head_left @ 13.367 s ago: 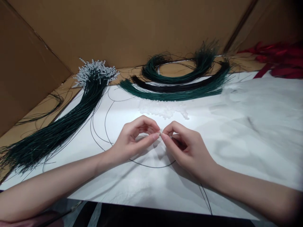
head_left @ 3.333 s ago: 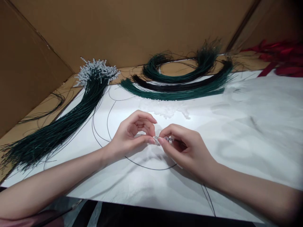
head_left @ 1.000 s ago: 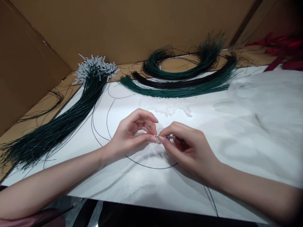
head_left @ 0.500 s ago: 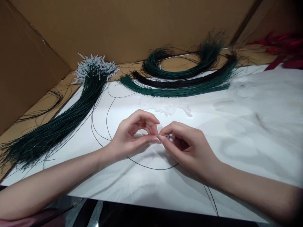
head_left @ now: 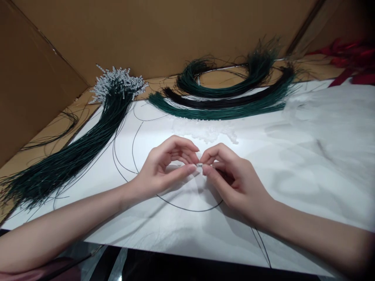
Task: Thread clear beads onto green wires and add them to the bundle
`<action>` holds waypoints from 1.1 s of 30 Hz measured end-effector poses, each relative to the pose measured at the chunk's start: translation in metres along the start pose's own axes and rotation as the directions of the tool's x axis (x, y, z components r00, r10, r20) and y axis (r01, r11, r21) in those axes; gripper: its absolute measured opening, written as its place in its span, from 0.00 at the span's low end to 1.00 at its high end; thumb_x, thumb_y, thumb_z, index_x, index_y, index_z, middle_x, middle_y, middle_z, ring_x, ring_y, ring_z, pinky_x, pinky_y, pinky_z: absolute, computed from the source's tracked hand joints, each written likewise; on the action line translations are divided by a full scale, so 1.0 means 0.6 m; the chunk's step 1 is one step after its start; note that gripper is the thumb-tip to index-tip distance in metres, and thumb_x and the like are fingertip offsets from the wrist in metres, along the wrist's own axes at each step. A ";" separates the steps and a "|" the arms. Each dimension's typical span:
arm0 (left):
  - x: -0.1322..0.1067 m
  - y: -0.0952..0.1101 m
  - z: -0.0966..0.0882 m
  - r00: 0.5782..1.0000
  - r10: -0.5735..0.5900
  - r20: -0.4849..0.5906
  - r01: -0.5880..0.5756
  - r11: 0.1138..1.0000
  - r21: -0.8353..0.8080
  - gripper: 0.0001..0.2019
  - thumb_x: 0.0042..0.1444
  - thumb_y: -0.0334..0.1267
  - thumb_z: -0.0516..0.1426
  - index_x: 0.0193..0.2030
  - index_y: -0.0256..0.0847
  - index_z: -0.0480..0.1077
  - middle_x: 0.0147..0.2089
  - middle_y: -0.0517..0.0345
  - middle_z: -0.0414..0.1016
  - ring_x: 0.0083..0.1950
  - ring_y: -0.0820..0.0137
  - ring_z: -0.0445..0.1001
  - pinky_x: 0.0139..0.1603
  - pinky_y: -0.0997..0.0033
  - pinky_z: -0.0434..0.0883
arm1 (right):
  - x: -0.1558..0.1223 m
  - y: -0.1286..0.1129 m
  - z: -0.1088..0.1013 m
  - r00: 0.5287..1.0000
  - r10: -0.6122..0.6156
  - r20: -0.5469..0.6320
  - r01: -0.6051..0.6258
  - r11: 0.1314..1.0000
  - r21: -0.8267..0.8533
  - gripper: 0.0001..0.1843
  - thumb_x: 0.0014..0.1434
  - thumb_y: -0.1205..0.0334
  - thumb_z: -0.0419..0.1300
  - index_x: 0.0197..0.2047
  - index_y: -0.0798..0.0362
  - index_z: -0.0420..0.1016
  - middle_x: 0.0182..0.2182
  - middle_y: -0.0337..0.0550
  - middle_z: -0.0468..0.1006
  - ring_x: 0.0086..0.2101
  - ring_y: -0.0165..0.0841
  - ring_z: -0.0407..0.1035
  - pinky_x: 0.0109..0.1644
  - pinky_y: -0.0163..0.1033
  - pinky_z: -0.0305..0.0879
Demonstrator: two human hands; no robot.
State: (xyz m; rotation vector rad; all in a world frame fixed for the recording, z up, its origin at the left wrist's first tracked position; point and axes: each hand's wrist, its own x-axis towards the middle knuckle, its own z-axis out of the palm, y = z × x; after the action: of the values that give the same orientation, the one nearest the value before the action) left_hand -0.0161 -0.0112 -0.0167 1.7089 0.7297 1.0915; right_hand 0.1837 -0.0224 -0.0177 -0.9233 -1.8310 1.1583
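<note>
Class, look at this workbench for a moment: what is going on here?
A person's left hand and right hand meet fingertip to fingertip over a white sheet, pinching a tiny clear bead on a thin dark wire. A pile of clear beads lies just beyond; a bead-tipped bundle of dark green wires lies to the left.

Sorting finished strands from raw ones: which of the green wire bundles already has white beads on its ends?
The long straight bundle on the left: its far tips carry a cluster of white beads. The curved bundles at the back show bare ends.

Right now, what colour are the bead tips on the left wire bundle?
White, clearest in the head view: bead tips.
</note>
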 end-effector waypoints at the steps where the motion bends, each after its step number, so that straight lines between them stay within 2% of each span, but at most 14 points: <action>1: 0.000 0.000 -0.003 1.000 -0.012 -0.005 0.012 1.000 0.005 0.15 0.58 0.27 0.62 0.51 0.39 0.70 0.41 0.53 0.75 0.43 0.70 0.76 0.46 0.72 0.74 | 0.000 -0.001 0.000 1.000 0.005 -0.003 -0.005 1.000 0.002 0.05 0.64 0.72 0.53 0.40 0.52 0.64 0.21 0.29 0.59 0.19 0.22 0.51 0.21 0.32 0.47; 7: 0.001 -0.003 -0.014 0.999 -0.049 -0.006 0.049 0.999 0.024 0.12 0.59 0.31 0.61 0.50 0.38 0.70 0.37 0.55 0.73 0.39 0.72 0.73 0.40 0.74 0.72 | 0.001 -0.002 -0.001 1.000 0.022 -0.004 -0.022 1.000 0.001 0.05 0.65 0.72 0.53 0.40 0.52 0.64 0.24 0.30 0.61 0.19 0.21 0.50 0.22 0.32 0.47; 18: 0.002 0.000 -0.012 0.998 -0.060 0.009 0.060 0.998 -0.013 0.10 0.61 0.29 0.60 0.50 0.37 0.69 0.38 0.54 0.75 0.40 0.72 0.74 0.41 0.75 0.71 | 0.001 -0.002 -0.002 1.000 0.027 0.007 -0.027 0.999 -0.018 0.05 0.65 0.72 0.53 0.41 0.53 0.66 0.19 0.27 0.54 0.19 0.23 0.51 0.23 0.32 0.48; 25: 0.002 -0.001 -0.012 0.996 -0.086 0.014 0.087 0.996 -0.028 0.11 0.60 0.29 0.61 0.50 0.38 0.70 0.37 0.57 0.72 0.38 0.75 0.72 0.38 0.78 0.69 | 0.000 0.000 -0.002 0.999 -0.001 0.035 0.004 0.998 -0.065 0.05 0.65 0.71 0.53 0.41 0.54 0.66 0.19 0.27 0.55 0.19 0.22 0.50 0.23 0.32 0.47; 33: 0.001 -0.001 -0.012 0.995 -0.095 0.021 0.095 0.995 -0.014 0.13 0.60 0.29 0.61 0.50 0.40 0.67 0.36 0.58 0.72 0.37 0.75 0.71 0.38 0.77 0.69 | -0.001 0.003 -0.003 0.998 0.016 0.059 -0.011 0.997 -0.077 0.05 0.65 0.71 0.52 0.42 0.53 0.66 0.17 0.26 0.52 0.18 0.22 0.51 0.22 0.31 0.47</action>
State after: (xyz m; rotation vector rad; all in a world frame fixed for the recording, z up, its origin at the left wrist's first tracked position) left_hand -0.0226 -0.0074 -0.0158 1.6534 0.7805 1.0106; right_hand 0.1862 -0.0218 -0.0193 -0.9548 -1.9314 1.1425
